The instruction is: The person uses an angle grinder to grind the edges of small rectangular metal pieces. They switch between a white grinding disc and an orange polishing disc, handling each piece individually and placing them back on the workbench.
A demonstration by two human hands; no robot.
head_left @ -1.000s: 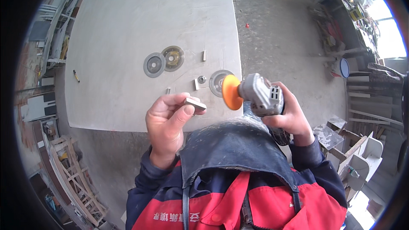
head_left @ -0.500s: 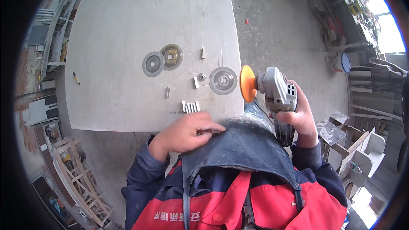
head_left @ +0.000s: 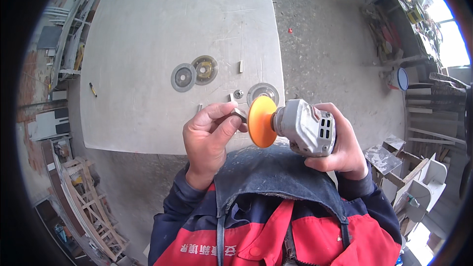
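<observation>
Orange and round, the disc (head_left: 262, 122) of a grey grinder (head_left: 306, 128) faces left near the centre of the frame; the right hand (head_left: 347, 143) is wrapped around the grinder's body. Just left, the left hand (head_left: 208, 137) pinches a small block (head_left: 240, 114) beside the disc; whether they touch, I cannot tell. Two overlapping blades (head_left: 183, 77) lie on the pale bench (head_left: 157, 24), left of centre.

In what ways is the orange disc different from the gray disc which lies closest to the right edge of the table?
The orange disc is fixed to the power tool in the right hand; the gray disc lies loose on the table. The orange disc stands steeply tilted, while the gray disc lies flat. The gray disc is partly hidden behind the orange disc. Both are round.
</observation>
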